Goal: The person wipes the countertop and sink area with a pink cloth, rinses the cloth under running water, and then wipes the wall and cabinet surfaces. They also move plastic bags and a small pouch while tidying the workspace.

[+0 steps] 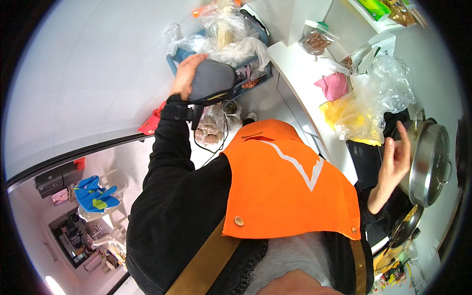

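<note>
My left hand is at the upper left, its fingers around the edge of a dark grey rounded case. A black strap with a small dark mount circles that wrist, and a thin black cable hangs below it. Just beyond the case stands a blue plastic basket rack with clear bags and a bundle of dry noodles. On the right, my right hand is raised with thumb and index finger apart, holding nothing visible. It is beside a lidded steel pot and a yellow plastic bag.
A white counter carries a pink bag, crumpled clear plastic and a bag of brown food. A pan sits behind my right arm. Bagged produce lies below the rack. A doorway at left shows chairs.
</note>
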A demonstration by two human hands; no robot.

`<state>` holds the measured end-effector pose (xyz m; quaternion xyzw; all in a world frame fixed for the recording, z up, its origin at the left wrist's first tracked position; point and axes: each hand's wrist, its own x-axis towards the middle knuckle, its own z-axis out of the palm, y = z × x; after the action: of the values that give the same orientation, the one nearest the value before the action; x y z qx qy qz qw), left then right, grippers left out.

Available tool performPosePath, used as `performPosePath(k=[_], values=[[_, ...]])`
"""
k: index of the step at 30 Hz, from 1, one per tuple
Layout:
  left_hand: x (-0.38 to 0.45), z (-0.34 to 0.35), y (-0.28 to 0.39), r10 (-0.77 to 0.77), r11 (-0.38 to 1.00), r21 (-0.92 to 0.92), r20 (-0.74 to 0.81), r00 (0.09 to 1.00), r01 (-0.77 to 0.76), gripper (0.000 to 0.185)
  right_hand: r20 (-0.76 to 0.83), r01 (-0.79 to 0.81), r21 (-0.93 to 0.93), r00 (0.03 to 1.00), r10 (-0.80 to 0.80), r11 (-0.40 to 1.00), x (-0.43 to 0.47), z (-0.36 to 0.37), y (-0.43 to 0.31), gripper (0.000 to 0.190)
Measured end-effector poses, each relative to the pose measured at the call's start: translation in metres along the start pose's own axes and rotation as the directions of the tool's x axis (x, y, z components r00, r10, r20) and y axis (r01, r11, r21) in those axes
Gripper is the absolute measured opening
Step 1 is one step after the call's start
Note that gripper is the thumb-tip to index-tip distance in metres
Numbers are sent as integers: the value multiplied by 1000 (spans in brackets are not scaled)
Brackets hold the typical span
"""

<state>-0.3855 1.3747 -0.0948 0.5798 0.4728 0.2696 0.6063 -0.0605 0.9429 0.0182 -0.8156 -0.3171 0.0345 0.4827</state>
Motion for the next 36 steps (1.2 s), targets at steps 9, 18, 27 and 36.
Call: performPosePath(k=[9, 18, 27, 36], values=[[-46, 147, -11, -3, 877, -432, 431, 902, 209, 34, 648, -72, 272, 751, -127, 960, -3, 259, -31, 94], [125, 36, -125, 171, 796, 533, 256, 951, -286, 50, 674, -690, 370, 660, 331, 622, -8, 306, -15, 42], [209, 34, -171, 73, 829, 537, 169, 983, -154, 33, 587, -711, 255, 653, 479, 656, -8, 308, -27, 43], [185, -58, -161, 114, 957, 256, 95, 989, -135, 51, 601, -664, 352, 701, 385, 660, 13, 338, -32, 46]])
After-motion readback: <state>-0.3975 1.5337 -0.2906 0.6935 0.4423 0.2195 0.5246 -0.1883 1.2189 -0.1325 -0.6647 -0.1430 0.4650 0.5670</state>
